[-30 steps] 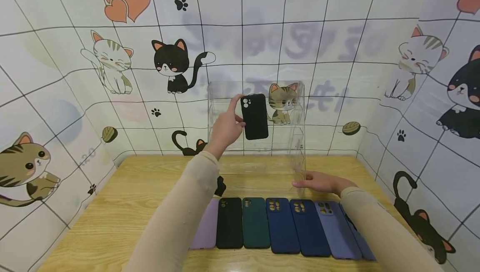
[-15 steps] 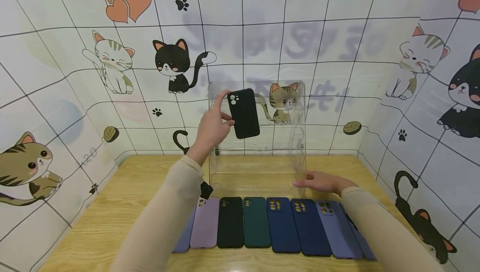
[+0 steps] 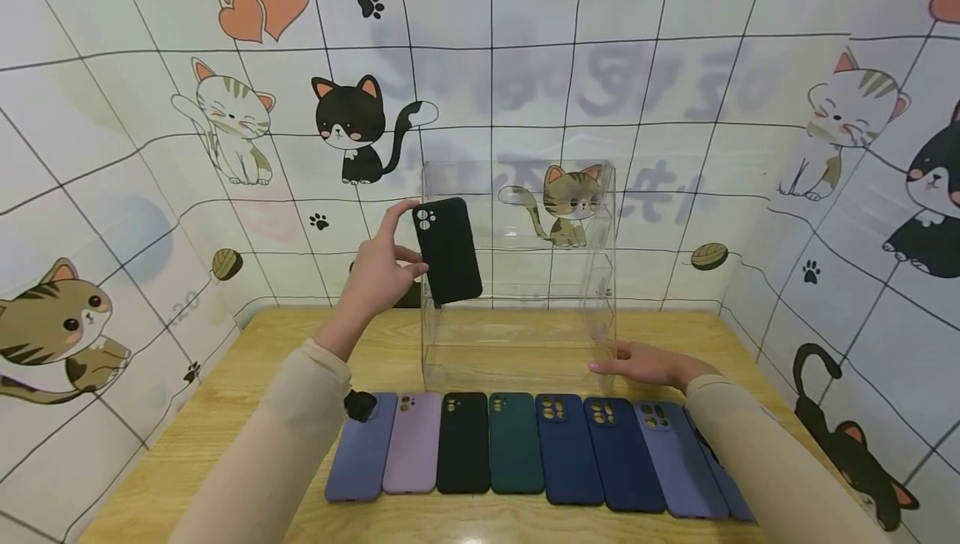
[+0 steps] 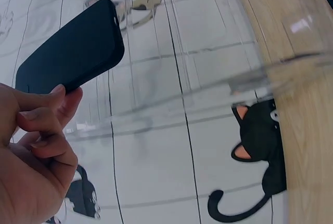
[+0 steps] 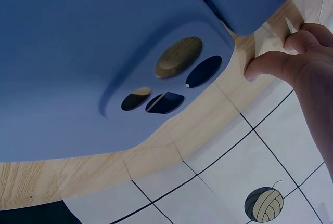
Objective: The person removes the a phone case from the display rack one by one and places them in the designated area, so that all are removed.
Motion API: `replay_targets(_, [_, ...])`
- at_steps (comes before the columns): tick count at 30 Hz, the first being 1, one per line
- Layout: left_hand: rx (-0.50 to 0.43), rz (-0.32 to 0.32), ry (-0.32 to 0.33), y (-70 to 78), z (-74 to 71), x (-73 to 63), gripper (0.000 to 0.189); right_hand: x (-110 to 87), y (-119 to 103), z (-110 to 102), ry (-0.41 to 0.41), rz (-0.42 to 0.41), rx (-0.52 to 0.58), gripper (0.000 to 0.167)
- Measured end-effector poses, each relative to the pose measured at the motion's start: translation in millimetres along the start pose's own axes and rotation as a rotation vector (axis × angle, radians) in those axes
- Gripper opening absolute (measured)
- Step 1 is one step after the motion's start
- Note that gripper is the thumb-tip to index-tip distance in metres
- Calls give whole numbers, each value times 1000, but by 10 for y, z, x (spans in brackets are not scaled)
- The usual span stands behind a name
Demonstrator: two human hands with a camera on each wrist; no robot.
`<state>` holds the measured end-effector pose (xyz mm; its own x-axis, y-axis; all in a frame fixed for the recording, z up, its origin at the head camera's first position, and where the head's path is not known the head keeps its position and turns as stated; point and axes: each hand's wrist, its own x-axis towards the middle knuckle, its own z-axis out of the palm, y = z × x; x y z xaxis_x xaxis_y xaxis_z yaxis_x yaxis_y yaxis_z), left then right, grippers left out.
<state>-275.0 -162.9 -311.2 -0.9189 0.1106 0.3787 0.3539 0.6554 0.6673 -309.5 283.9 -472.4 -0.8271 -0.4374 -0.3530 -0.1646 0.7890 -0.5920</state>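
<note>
In the head view my left hand (image 3: pixel 377 276) pinches a black phone case (image 3: pixel 450 252) by its left edge. The case is raised, slightly tilted, its camera holes at the upper left. It overlaps the left side of a clear tiered display rack (image 3: pixel 517 334) standing on the table. In the left wrist view, thumb and fingertips grip the edge of the black phone case (image 4: pixel 73 50). My right hand (image 3: pixel 648 363) holds the rack's lower right corner, thumb in front and fingers behind. The right wrist view shows the right hand (image 5: pixel 312 60) beyond a blue phone case (image 5: pixel 62 78).
A row of phone cases lies along the table's front: periwinkle (image 3: pixel 363 456), lilac (image 3: pixel 412 444), black (image 3: pixel 462 444), dark green (image 3: pixel 517 444), navy (image 3: pixel 570 456) and more blue ones under the right sleeve (image 3: pixel 765 444). A cat-print sheet (image 3: pixel 465 19) encloses the wooden table (image 3: pixel 247 386).
My left hand has carried the black phone case leftward across the rack, and it sits a little lower now. The left sleeve has uncovered the periwinkle case. My right hand stays in place.
</note>
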Motion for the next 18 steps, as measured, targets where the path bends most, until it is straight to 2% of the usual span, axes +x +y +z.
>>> replay_targets(8, [9,-109,-33,-376,-356,-231,96,-5,6,-7,7,-7,-4,95])
replay_targets(14, [-26,-176,-60,-642,-539,-426,99,-22,-1,-7,8,-1,11,96])
replay_targets(18, [-52,-194,-122,-860,-667,-580,100,-15,-4,2,9,1,3,97])
